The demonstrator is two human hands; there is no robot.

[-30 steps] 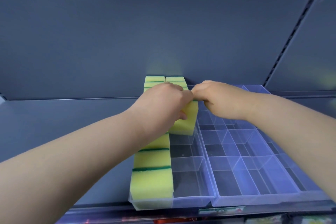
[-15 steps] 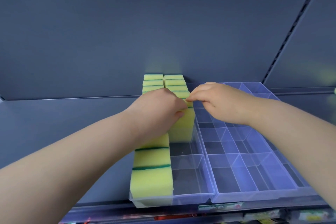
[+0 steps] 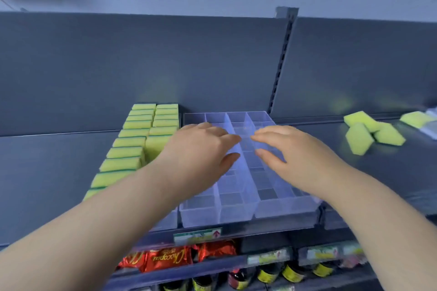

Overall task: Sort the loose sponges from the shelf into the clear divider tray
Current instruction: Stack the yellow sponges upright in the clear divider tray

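Observation:
Two rows of yellow sponges (image 3: 137, 139) with green backing stand on edge in a clear tray at the left of the grey shelf (image 3: 47, 168). Beside it on the right is a clear divider tray (image 3: 236, 210) whose compartments hold nothing. My left hand (image 3: 201, 156) and my right hand (image 3: 290, 156) hover over this tray, fingers relaxed, holding nothing. Three loose yellow sponges (image 3: 369, 134) lie on the shelf to the far right, and another sponge (image 3: 413, 118) lies beyond them.
A slotted upright (image 3: 281, 59) splits the grey back panel. Below the shelf edge hang price labels (image 3: 197, 236), with red snack packets (image 3: 170, 258) and dark bottles (image 3: 267, 274) on the lower shelves. A clear packet (image 3: 431, 129) lies at the far right edge.
Both hands let go of the sponge now standing in the right row and moved right over the divider tray. The view swung up and right, bringing the loose sponges into sight.

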